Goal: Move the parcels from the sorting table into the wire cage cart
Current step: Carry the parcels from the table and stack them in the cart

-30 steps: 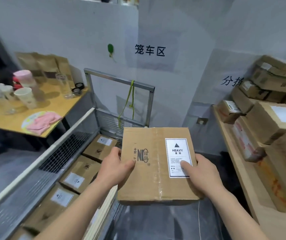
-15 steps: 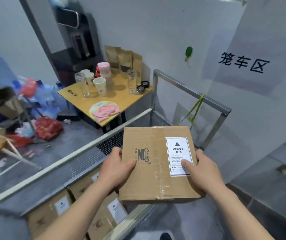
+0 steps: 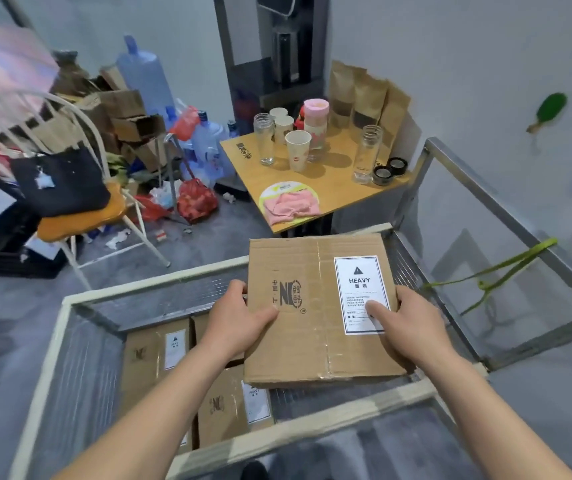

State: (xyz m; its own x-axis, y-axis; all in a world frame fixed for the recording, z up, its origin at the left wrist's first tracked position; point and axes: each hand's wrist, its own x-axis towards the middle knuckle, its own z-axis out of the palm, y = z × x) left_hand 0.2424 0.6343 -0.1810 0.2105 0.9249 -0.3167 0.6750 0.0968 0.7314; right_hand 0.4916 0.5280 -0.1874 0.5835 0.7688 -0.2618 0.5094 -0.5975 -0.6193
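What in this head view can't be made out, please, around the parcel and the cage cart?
- Head view: the small print on the HEAVY label is too small, and the right hand thumb covers part.
- The cart floor under the held parcel is hidden by it.
- Parcels in the cart are partly hidden by the left hand and forearm, so their count is unclear.
- The upper left corner is blurred.

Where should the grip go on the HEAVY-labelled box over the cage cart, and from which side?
On the two short side edges, one hand from each side, as now: the left hand and right hand clamp the cardboard box, thumbs on top. It is flat, wide and marked heavy, so a one-sided grip would probably tip it. Lower it level past the cart rim.
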